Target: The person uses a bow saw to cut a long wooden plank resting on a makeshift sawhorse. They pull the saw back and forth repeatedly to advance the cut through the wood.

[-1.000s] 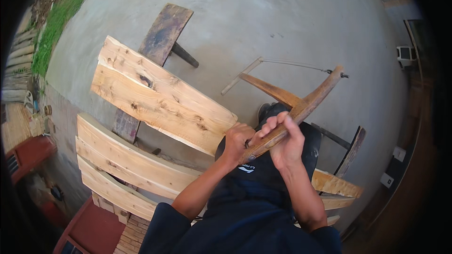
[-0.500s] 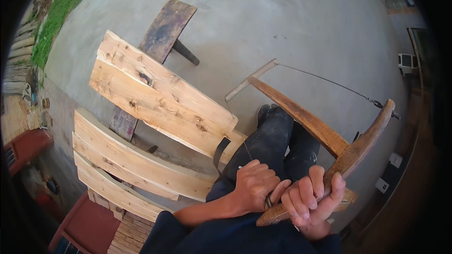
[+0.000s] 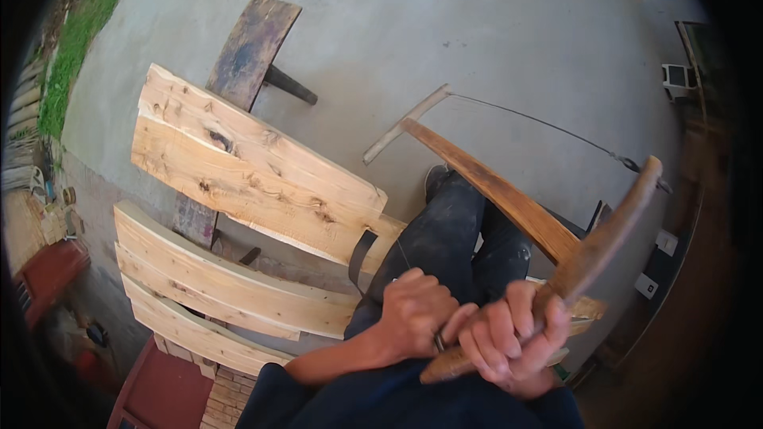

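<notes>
A wooden frame saw (image 3: pixel 509 195) with a thin blade and a tensioning wire hangs over my legs. My right hand (image 3: pixel 513 338) grips its near wooden arm low down. My left hand (image 3: pixel 413 314) closes on the same arm just beside the right one, fingers touching. A pale, knotty plank (image 3: pixel 254 171) lies slantwise on a dark wooden bench (image 3: pixel 246 48) to my left. Its near end sits by my knee, next to a dark metal strap (image 3: pixel 362 258).
Several pale planks (image 3: pixel 214 290) are stacked below the bench plank at lower left. Grey concrete floor (image 3: pixel 477 40) spreads ahead. A grass strip (image 3: pixel 83 32) runs at upper left. A red object (image 3: pixel 48 278) stands at far left.
Both hands pulled the saw back toward my body and to the right. The saw frame swung from across the plank to over my legs.
</notes>
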`<state>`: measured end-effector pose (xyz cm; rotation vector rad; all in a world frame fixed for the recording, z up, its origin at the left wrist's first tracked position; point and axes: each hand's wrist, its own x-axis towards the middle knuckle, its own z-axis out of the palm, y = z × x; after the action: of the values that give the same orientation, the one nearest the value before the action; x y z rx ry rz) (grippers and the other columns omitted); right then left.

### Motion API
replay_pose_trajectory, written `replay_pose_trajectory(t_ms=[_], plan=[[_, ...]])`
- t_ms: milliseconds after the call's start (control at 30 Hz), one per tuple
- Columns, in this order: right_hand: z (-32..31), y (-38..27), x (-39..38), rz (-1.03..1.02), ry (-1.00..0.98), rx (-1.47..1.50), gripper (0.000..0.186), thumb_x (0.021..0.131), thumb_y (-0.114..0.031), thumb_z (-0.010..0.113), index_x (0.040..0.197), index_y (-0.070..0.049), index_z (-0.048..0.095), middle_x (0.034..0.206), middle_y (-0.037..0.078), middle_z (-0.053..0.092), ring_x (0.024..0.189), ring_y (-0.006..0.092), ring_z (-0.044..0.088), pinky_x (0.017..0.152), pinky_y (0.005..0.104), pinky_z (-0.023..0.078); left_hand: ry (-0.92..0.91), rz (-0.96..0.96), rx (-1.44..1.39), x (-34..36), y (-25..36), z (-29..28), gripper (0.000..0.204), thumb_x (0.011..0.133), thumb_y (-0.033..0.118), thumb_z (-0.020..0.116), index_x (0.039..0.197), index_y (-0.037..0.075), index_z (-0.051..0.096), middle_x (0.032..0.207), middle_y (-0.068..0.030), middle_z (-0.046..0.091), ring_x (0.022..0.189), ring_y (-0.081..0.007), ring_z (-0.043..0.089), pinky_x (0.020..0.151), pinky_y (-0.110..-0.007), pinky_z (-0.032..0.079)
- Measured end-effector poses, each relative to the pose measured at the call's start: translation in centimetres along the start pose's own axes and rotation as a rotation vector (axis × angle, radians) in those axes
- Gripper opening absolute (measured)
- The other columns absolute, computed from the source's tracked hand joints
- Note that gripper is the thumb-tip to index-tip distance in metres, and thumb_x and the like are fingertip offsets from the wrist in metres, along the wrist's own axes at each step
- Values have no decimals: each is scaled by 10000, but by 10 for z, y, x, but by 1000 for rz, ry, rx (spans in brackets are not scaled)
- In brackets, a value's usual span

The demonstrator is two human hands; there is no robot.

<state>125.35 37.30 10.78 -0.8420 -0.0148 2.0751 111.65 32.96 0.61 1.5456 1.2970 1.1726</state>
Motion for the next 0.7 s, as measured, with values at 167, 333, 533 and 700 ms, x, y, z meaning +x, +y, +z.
replay_pose_trajectory(t_ms=[167,333,533,700], plan=[[-29,20,55,-12,22,-19,468,1080,-453,410,723,-152,438,555,29,483,403,181,436,469,346,418,36,-10,-30,0,-59,3,269,716,247,773,602,85,591,593,-82,542,572,-297,536,561,-422,371],[-52,31,100,30,188,-10,465,1069,-428,463,697,-149,437,563,21,445,434,186,388,500,356,374,79,-31,-21,-1,-109,14,365,688,305,819,608,81,542,607,-99,526,593,-314,534,584,-439,379],[3,6,-21,-54,-50,-67,481,1073,-560,464,843,-138,446,584,23,529,425,187,513,482,347,496,78,12,-39,-7,9,-4,334,831,141,787,580,90,572,548,-66,492,530,-279,505,546,-407,348],[-15,26,46,-61,-40,-101,474,1082,-483,414,738,-158,436,555,10,487,404,176,477,498,351,462,139,20,-45,-5,-50,5,308,792,206,766,590,89,564,556,-71,493,525,-285,497,548,-410,349]])
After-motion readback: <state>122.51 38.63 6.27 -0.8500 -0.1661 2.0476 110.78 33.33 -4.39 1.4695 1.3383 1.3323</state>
